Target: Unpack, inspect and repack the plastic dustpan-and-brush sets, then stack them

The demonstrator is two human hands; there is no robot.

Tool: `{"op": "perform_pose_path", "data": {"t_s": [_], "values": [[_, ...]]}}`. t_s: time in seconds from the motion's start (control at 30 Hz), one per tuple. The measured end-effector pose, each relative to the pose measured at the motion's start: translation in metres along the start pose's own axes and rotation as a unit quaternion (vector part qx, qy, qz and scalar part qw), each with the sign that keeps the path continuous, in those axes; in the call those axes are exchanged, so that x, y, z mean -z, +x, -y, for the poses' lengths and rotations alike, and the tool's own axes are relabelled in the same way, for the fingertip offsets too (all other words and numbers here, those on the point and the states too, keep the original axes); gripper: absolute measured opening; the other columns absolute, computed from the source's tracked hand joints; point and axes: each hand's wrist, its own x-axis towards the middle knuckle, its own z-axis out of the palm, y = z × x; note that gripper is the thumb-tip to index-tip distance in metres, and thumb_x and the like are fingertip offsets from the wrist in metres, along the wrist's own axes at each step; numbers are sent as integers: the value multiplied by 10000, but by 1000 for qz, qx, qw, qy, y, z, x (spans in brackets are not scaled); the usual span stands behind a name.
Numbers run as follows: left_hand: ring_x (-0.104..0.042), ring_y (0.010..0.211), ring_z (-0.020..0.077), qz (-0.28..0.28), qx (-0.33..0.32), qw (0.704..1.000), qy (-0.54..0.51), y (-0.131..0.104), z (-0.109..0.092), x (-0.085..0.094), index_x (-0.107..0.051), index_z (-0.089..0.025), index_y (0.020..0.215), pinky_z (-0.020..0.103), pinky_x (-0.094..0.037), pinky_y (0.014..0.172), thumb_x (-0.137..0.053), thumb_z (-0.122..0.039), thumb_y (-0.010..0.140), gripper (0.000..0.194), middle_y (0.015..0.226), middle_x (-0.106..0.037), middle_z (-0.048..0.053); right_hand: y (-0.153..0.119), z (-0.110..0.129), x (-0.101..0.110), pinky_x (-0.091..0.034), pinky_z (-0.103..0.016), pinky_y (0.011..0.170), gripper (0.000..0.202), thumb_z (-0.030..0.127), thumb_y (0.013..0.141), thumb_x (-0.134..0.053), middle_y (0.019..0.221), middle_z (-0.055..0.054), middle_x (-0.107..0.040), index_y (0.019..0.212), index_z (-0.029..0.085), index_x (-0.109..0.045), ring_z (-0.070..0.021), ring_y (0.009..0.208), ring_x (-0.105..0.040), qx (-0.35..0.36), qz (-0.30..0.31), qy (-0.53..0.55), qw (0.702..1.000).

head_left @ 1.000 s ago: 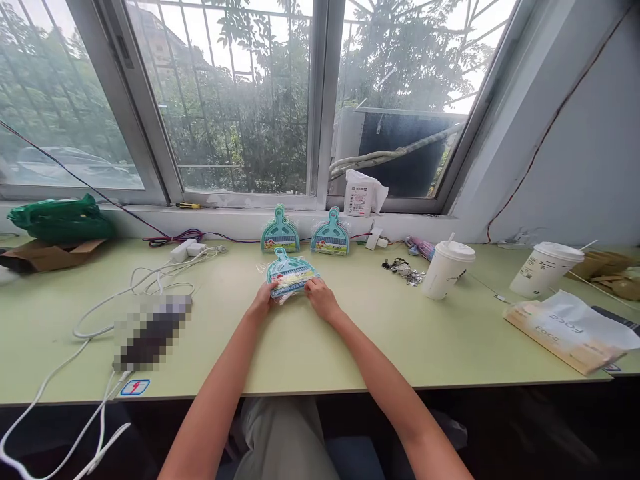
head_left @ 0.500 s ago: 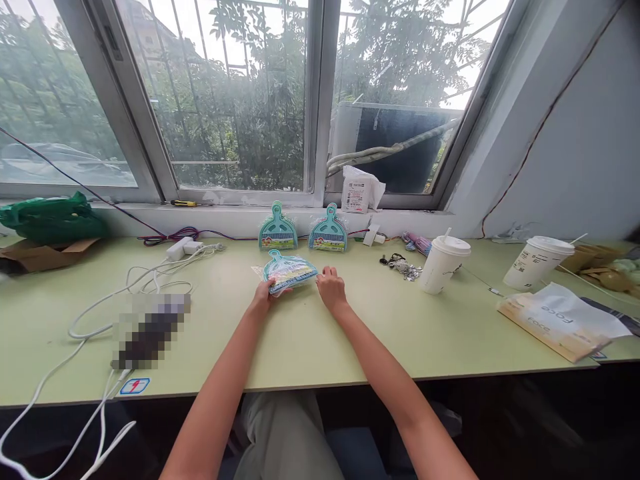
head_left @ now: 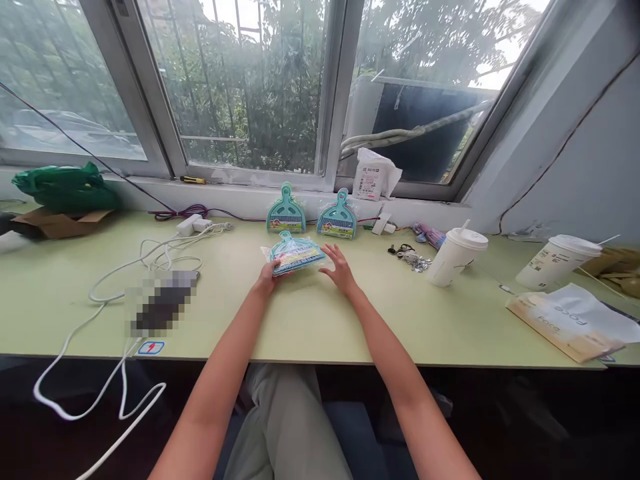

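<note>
A small turquoise dustpan and brush set (head_left: 297, 256) in clear plastic wrap is tilted just above the table. My left hand (head_left: 269, 275) grips its left end, thumb on top and the other fingers hidden beneath. At the right end, my right hand (head_left: 339, 268) has its fingers spread, with the fingertips close to the wrapper; whether they touch it I cannot tell. Behind, two similar wrapped sets stand upright against the wall below the window: one on the left (head_left: 286, 215) and one on the right (head_left: 337, 219).
To the right are keys (head_left: 413, 257), two lidded paper cups (head_left: 456, 259) and a tissue pack (head_left: 570, 323). White cables (head_left: 113, 293) and a blurred-out dark device (head_left: 167, 301) lie on the left. A green bag (head_left: 65, 188) sits on a cardboard box at the far left.
My right hand has gone from closed fingers at the wrapper's right edge to spread fingers. My left hand still holds the set. The camera view has shifted slightly.
</note>
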Motion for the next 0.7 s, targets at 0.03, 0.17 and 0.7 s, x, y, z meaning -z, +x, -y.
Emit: {"op": "perform_pose_path", "data": {"t_s": [0.03, 0.17, 0.7], "values": [[-674, 609, 190, 2, -2, 1000, 1, 1, 1, 0, -505, -43, 1231, 259, -579, 505, -481, -110, 839, 399, 806, -681, 112, 1, -2, -2, -402, -406, 981, 461, 316, 813, -617, 1380, -44, -483, 1264, 283, -529, -250, 1330, -357, 5, 7, 43, 999], [-668, 644, 177, 26, -15, 999, 25, -2, 6, 1, -566, -37, 1154, 282, -598, 598, -528, -142, 828, 345, 866, -687, 121, 1, -8, -4, -390, -394, 1008, 225, 352, 847, -571, 1256, -31, -603, 1007, 273, -708, -229, 1191, -527, -30, 0, 180, 983], [-681, 892, 257, 222, 28, 965, 133, -11, 4, 13, -579, -43, 1113, 318, -586, 754, -645, -95, 762, 361, 1122, -641, 185, -9, -23, -9, -475, -310, 825, 325, 480, 790, -596, 1095, -67, -639, 898, 214, -747, -177, 905, -621, -175, 37, 218, 960]]}}
